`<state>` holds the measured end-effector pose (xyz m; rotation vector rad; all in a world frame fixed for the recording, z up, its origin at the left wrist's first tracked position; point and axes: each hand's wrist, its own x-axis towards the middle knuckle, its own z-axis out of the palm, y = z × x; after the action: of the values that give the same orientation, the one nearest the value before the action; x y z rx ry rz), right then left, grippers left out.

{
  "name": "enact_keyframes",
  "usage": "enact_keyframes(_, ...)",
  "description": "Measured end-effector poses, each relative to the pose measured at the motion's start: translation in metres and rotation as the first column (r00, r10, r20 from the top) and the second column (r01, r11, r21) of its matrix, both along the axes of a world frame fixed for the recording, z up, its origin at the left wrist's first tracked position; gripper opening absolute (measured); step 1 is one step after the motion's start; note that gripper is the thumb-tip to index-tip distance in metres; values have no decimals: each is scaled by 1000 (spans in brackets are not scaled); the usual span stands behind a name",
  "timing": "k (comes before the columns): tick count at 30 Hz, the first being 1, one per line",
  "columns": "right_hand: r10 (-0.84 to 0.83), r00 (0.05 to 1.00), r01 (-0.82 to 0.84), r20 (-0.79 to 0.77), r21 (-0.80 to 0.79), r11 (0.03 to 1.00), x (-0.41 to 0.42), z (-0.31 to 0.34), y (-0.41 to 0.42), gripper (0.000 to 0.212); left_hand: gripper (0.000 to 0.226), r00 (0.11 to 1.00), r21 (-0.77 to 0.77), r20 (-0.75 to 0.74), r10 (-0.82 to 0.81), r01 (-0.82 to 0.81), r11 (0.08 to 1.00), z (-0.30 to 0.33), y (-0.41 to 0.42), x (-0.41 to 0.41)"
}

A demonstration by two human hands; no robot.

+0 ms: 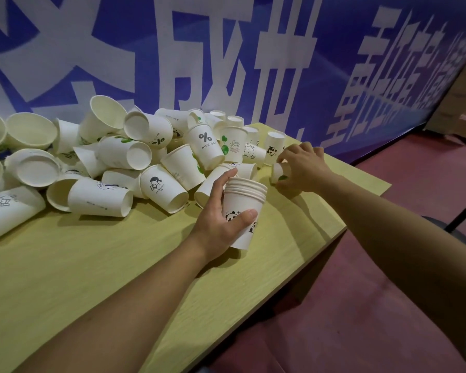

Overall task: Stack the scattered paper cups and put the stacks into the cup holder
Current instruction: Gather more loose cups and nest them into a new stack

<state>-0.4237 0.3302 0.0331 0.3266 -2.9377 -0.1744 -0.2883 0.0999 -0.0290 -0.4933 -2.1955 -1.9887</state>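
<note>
- Behind the yellow wooden tabletop (97, 265) we saw a blue banner (334, 76) with large white characters.
- We held a stack of panda-print cups (241, 211) upright in our left hand (218, 222), fingers wrapped round it, near the tabletop's right edge.
- Our right hand (303, 164) grasped a small cup (279, 173) lying by the far right corner.
- Loose paper cups (135, 160) lay heaped along the far edge.

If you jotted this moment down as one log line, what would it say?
left hand: holds panda cup stack | right hand: grips small cup lying on table | cup pile: unsorted | cup holder: not visible
</note>
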Motion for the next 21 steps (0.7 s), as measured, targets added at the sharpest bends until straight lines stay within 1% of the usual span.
enact_keyframes(1,-17,1000,18,7,-50,999,4,1,3,70,85,1000,-3,-4,-3,3,1000,0,0,1)
enact_keyframes(2,-31,1000,31,3,-139,990,10,1,4,67,87,1000,-8,-8,-7,7,1000,0,0,1)
enact_keyframes(3,-38,999,32,-16,-274,961,18,1,5,65,88,1000,-13,-14,-13,13,1000,0,0,2)
enact_keyframes(4,-37,998,12,-48,-437,900,26,1,5,64,89,1000,-18,-19,-21,20,1000,1,0,3)
enact_keyframes(5,-33,995,-28,-92,-595,803,36,1,4,65,89,999,-25,-24,-30,30,999,1,0,4)
enact_keyframes(6,-30,990,-80,-139,-721,688,47,3,1,67,87,999,-31,-30,-42,41,999,2,0,5)
enact_keyframes(7,-20,983,-136,-181,-802,581,57,5,-2,70,85,998,-36,-41,-52,50,998,3,0,7)
enact_keyframes(8,-1,975,-193,-223,-845,498,68,7,-5,72,83,997,-42,-55,-59,56,998,4,0,8)
enact_keyframes(9,26,965,-244,-259,-864,440,78,9,-9,74,81,996,-50,-68,-66,62,997,5,1,10)
enact_keyframes(11,90,946,-322,-312,-872,369,95,9,-15,70,79,993,-69,-78,-86,81,994,8,1,13)
enact_keyframes(12,119,938,-345,-324,-877,334,102,7,-18,64,79,992,-84,-81,-96,89,992,8,1,14)
enact_keyframes(14,162,937,-341,-310,-910,236,112,0,-24,50,82,991,-119,-90,-99,88,989,8,1,16)
enact_keyframes(17,184,950,-272,-254,-959,85,123,-9,-36,27,94,992,-158,-91,-91,76,985,6,1,15)
enact_keyframes(19,174,959,-234,-223,-971,47,127,-11,-44,22,100,991,-182,-94,-91,73,981,6,2,15)
enact_keyframes(21,146,967,-212,-208,-977,14,129,-11,-51,16,100,991,-189,-95,-91,71,979,7,3,16)
